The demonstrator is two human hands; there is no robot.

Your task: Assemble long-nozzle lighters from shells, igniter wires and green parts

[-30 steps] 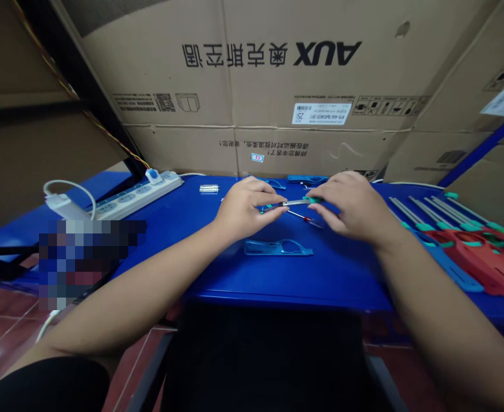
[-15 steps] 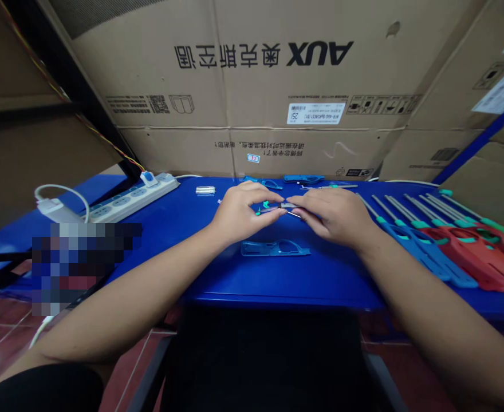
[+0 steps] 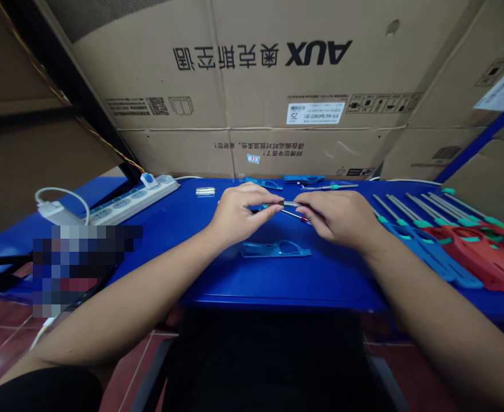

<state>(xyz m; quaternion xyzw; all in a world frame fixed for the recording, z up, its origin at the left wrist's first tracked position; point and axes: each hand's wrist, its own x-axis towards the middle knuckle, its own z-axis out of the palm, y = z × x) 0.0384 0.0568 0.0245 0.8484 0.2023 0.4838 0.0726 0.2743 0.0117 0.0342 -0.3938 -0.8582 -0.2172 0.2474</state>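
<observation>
My left hand (image 3: 245,212) is closed, pinching the dark end of a slim grey and black part (image 3: 290,203) between thumb and fingertips. My right hand (image 3: 335,214) grips the same part's grey end from the other side, its fingers curled. Much of the part is hidden by the fingers. Just below it shows a thin metal rod (image 3: 292,214) with a red end; whether a hand touches it I cannot tell. Nearer me on the blue table (image 3: 235,283) lies a translucent blue lighter casing half (image 3: 275,249), inner side up.
Several stick lighters (image 3: 471,246) in blue, red and green lie in a row at right. Behind my hands are blue casing pieces (image 3: 304,179) and a metal lighter tube (image 3: 342,186). A clear cylinder (image 3: 205,191) and power strip (image 3: 132,200) lie left; cardboard (image 3: 256,109) stands behind.
The held part has turned between my fingers, and its green piece no longer shows. My right hand has shifted slightly right. The red end of the thin rod is now visible.
</observation>
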